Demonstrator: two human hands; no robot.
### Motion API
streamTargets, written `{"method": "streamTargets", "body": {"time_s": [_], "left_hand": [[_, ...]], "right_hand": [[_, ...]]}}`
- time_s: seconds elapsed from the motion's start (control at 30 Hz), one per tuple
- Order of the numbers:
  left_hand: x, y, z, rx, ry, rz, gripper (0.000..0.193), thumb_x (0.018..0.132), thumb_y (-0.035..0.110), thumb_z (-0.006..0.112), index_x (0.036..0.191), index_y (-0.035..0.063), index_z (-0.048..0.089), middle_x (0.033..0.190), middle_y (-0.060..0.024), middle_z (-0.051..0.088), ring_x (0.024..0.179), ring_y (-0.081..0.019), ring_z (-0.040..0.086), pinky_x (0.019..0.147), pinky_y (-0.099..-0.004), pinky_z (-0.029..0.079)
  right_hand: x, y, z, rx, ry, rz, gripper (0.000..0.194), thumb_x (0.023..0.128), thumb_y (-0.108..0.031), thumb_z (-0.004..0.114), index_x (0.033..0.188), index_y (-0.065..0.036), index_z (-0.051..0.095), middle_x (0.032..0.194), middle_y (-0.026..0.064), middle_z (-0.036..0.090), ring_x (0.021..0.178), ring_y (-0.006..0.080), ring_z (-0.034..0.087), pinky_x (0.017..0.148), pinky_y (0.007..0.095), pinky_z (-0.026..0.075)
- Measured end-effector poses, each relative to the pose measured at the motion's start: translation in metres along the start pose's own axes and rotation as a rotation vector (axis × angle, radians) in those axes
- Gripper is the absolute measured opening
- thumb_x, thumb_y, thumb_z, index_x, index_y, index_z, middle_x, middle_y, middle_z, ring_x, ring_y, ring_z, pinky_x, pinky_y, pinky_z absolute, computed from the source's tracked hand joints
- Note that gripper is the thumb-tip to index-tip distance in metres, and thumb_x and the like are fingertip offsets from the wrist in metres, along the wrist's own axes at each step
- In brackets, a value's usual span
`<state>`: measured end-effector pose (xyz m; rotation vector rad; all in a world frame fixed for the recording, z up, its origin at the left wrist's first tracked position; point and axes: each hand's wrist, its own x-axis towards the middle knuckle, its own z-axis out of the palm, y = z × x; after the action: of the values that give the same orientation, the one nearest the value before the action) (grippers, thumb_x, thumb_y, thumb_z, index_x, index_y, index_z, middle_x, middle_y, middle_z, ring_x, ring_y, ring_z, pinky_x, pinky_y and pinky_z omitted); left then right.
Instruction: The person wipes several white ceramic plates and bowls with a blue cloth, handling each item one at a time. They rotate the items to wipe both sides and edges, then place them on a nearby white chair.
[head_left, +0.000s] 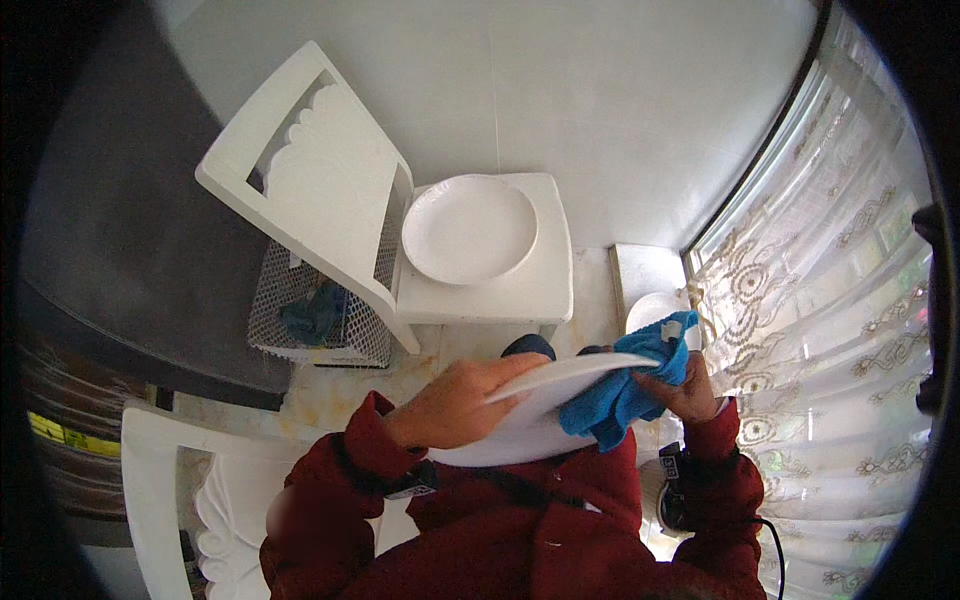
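Note:
My left hand (457, 397) grips a white plate (510, 435) by its far left rim, and the plate is tilted in front of my body. A blue cloth (622, 397) is pinched in my right hand (686, 386) and wraps over the plate's right edge, hanging down on its near side. Ahead of me, a second white plate (471, 231) lies face up on the seat of a white chair (559, 296). Beyond my right hand, another white plate (654, 309) is partly hidden by the cloth.
A wire mesh cage or basket (322, 307) with dark cloth inside stands behind the chair. Another white chair (150, 480) is at my left. A sheer patterned curtain (817, 375) hangs along the right, beside a light box or ledge (649, 270). A pale wall (570, 97) rises ahead.

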<state>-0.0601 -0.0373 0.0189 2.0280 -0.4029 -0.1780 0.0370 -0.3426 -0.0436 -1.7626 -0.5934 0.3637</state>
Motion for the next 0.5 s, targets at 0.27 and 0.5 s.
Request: {"method": "streamTargets", "body": {"time_s": [0.27,0.5], "left_hand": [[-0.038,-0.012,-0.012,-0.321,0.252,-0.225,0.042,0.09,0.015,0.059,0.13,0.0017,0.053,0.115,-0.015,0.063,0.1,-0.0194,0.062,0.086,-0.0326,0.05],[-0.045,-0.029,0.03,-0.696,0.575,-0.208,0.043,0.086,0.012,0.062,0.125,-0.004,0.054,0.109,-0.0139,0.064,0.092,-0.0181,0.062,0.082,-0.0308,0.05]], "right_hand": [[-0.023,0.114,0.045,0.564,0.197,0.385,0.048,0.083,-0.023,0.072,0.12,0.001,0.053,0.11,0.0127,0.063,0.097,0.021,0.062,0.087,0.0351,0.052],[-0.014,0.118,0.023,0.796,0.225,0.363,0.058,0.085,-0.022,0.07,0.131,-0.003,0.041,0.116,0.0122,0.057,0.104,0.0236,0.059,0.089,0.0387,0.052]]}}
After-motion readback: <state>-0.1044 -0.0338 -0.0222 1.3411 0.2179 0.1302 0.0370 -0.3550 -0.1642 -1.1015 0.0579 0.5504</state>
